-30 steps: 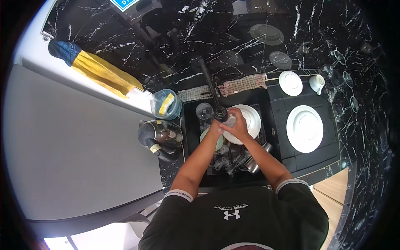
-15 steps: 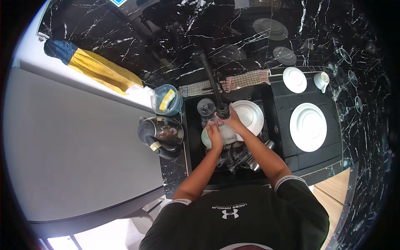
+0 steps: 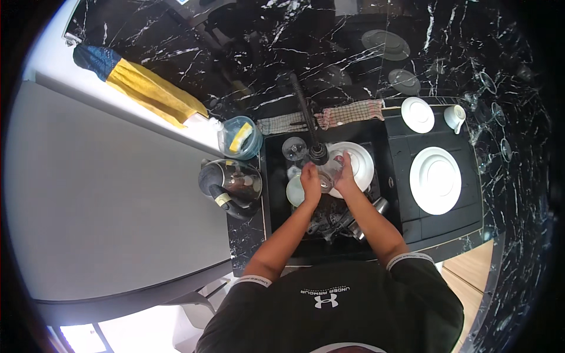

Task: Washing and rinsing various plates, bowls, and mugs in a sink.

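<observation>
Fingers [image 3: 308,172] of the left hand [image 3: 312,187] curved part-way closed against one side of a clear drinking glass [image 3: 327,177] with a small red marking, while the right hand [image 3: 347,176] wrapped loosely around its other side, so that both had hold of it. The glass was tilted just below the black spout [image 3: 318,154] of a tap, over a black rectangular sink [image 3: 275,176].

Beneath and beside the hands, a round white plate [image 3: 361,167] lay at the right in the sink and a pale green round bowl [image 3: 294,193] at the left, with a clear stemmed glass [image 3: 294,149] behind the bowl. A shiny metal vessel [image 3: 378,208] lay near the right forearm.

On the black ribbed draining board [image 3: 415,229] to the right were a large white plate [image 3: 435,179], a smaller white plate [image 3: 418,115] and a white ribbed cup [image 3: 453,117]. Left of the sink, the black marbled counter [image 3: 244,241] carried a clear kettle with a black handle [image 3: 238,182] and a translucent blue tub [image 3: 253,147] holding a yellow-and-white sponge [image 3: 241,137].
</observation>
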Demonstrator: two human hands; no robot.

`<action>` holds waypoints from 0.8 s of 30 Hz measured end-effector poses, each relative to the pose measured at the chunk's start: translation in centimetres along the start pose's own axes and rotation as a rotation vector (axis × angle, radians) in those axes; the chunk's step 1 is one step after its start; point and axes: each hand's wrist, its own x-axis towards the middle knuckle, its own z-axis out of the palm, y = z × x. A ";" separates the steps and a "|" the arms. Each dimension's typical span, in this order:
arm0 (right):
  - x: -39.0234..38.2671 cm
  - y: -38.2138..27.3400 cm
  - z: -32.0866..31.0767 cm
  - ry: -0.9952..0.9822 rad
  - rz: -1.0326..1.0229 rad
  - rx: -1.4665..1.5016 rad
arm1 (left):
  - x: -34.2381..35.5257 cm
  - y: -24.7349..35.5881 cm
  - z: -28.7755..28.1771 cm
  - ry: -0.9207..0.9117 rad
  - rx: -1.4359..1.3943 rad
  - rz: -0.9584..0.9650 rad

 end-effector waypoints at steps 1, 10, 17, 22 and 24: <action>0.2 -0.2 -0.1 0.000 -0.008 0.002 | 0.8 -0.7 0.4 0.005 -0.018 -0.005; 0.6 -2.7 -0.3 0.312 -0.499 0.074 | -0.7 -0.2 5.7 0.000 0.112 0.105; 1.4 -0.4 0.2 0.308 -0.786 -0.417 | -8.9 0.4 3.3 -0.065 -0.212 -0.156; -1.4 2.0 1.3 -0.018 -0.881 -0.888 | -6.8 -1.0 -1.8 -0.002 -0.575 -0.666; -2.2 2.7 1.2 -0.034 -1.063 -1.278 | -4.9 -1.7 -2.3 -0.008 -0.598 -0.735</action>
